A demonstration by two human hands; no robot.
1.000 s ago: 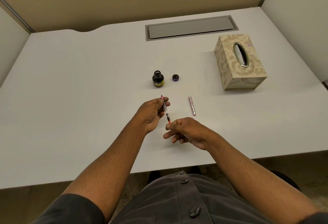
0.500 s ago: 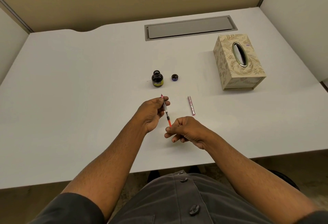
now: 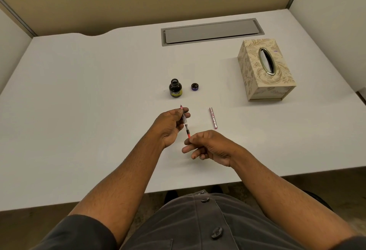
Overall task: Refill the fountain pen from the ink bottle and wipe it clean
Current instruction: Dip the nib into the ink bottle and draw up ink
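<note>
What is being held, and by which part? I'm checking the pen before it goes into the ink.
The fountain pen: the left hand pinches it near the nib end, and the right hand pinches the red knob at its back end.

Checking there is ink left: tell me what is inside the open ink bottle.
The ink bottle stands uncapped, its cap beside it. Its mouth and glass look uniformly dark, consistent with ink, but the level cannot be seen through the dark glass and label.

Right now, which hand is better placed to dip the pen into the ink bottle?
Left. The left hand already grips the pen near its nib, just short of the open ink bottle; the right hand only pinches the rear end.
</note>
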